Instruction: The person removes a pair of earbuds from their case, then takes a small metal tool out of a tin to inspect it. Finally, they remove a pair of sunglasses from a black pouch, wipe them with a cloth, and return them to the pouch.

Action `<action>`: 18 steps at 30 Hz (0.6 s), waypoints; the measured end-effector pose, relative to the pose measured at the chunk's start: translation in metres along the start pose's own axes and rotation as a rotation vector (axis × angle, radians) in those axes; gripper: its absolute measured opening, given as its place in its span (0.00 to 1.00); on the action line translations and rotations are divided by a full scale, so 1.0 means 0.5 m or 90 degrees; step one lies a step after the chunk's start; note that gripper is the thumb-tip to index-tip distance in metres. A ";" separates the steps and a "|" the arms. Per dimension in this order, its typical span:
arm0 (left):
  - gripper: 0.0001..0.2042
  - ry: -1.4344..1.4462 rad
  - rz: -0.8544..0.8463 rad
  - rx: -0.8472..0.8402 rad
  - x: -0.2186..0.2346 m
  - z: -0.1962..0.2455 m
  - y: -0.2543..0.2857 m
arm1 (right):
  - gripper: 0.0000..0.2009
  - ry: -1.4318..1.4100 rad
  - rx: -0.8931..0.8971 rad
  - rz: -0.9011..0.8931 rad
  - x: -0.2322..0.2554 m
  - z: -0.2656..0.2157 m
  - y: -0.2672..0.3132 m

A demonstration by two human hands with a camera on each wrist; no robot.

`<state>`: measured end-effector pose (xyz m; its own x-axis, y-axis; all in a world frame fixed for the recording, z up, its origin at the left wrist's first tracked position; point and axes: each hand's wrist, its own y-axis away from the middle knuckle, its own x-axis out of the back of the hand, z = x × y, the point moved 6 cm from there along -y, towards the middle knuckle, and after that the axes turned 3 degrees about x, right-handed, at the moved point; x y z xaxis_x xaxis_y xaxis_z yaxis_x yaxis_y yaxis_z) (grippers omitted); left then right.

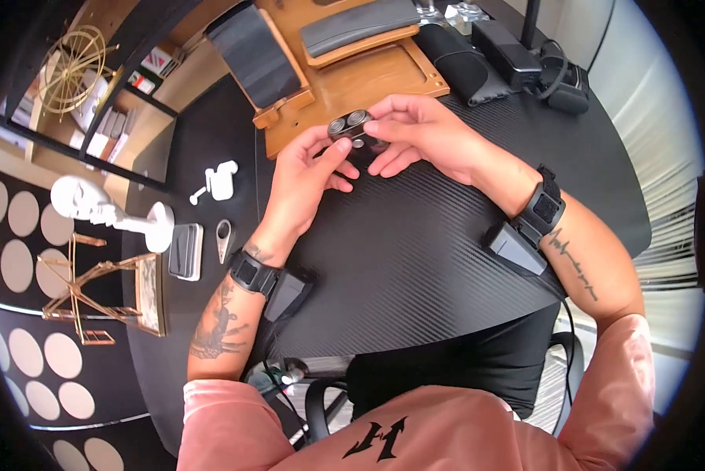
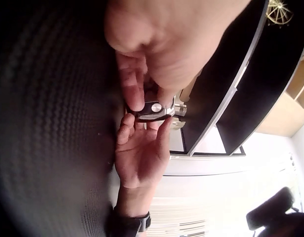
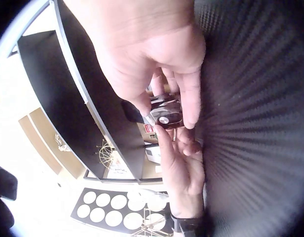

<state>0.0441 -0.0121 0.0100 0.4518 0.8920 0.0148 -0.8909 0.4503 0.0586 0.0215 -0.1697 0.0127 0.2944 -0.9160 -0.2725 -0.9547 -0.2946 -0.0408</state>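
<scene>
A small dark, glossy electric shaver with two round silver heads is held between both hands, close over the black table. My left hand grips its left end, thumb on the front face. At the other end, my right hand holds it with the thumb along the top edge and the fingers behind and below. A round silver button shows on the front of the shaver in the left wrist view. From the right wrist, the shaver appears between both hands' fingertips.
Behind the hands lies a wooden organizer with a dark phone-like slab and a grey case. A black pouch and black adapter sit right. White earbuds case, white head figurine and wooden frame stand are left.
</scene>
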 end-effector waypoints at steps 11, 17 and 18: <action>0.11 0.033 -0.021 -0.018 0.009 -0.006 0.001 | 0.16 0.043 0.014 -0.028 -0.004 0.002 0.000; 0.09 0.049 -0.047 -0.018 0.010 -0.013 -0.002 | 0.13 0.047 0.025 -0.016 0.007 0.027 -0.017; 0.09 0.049 -0.046 -0.018 0.008 -0.013 -0.002 | 0.13 0.047 0.025 -0.017 0.006 0.025 -0.015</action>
<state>0.0465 -0.0086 0.0036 0.5117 0.8567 -0.0646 -0.8573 0.5141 0.0278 0.0292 -0.1666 0.0003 0.3201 -0.9263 -0.1987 -0.9472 -0.3090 -0.0855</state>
